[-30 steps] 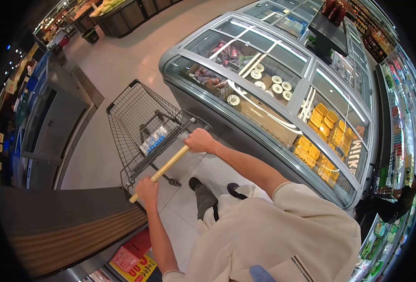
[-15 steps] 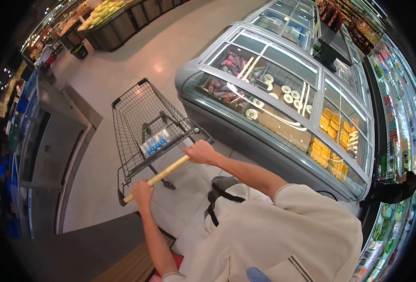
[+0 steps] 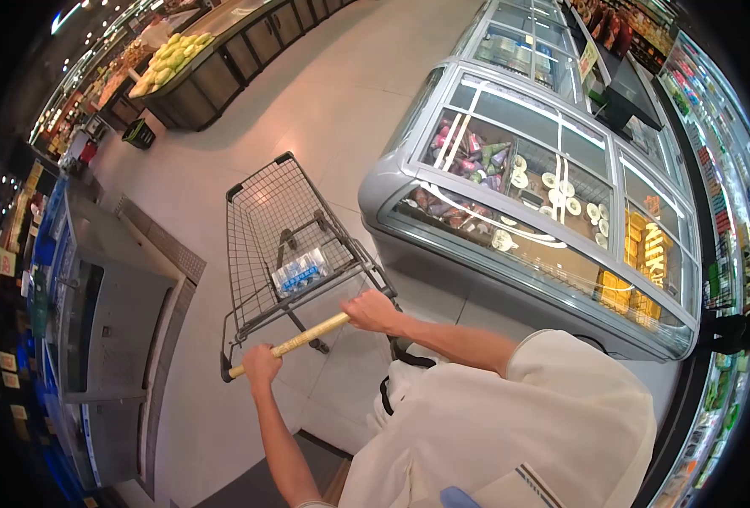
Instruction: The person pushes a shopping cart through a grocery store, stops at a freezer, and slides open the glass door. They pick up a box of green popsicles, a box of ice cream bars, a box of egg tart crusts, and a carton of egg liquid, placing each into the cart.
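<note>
A wire shopping cart [image 3: 286, 199] stands in front of me, with a yellow handle [image 3: 311, 334] across its near end. My left hand [image 3: 261, 366] is wrapped round the handle near its left end. Toward the right end, my right hand [image 3: 370, 311] grips the same bar. Inside the cart lies a clear plastic-wrapped pack [image 3: 300, 272] with blue lettering; its contents are too small to make out.
On the right stands a glass-topped chest freezer [image 3: 392, 196] holding cones, tubs and yellow packs. A grey metal cabinet [image 3: 121, 313] lines the left side. Ahead are a produce stand [image 3: 193, 85] and a dark basket [image 3: 139, 134] on the tiled floor [image 3: 333, 110].
The cart and both hands have moved forward along the aisle, still together. The produce stand appears nearer, and the freezer has shifted right in view. Both hands keep their hold on the handle.
</note>
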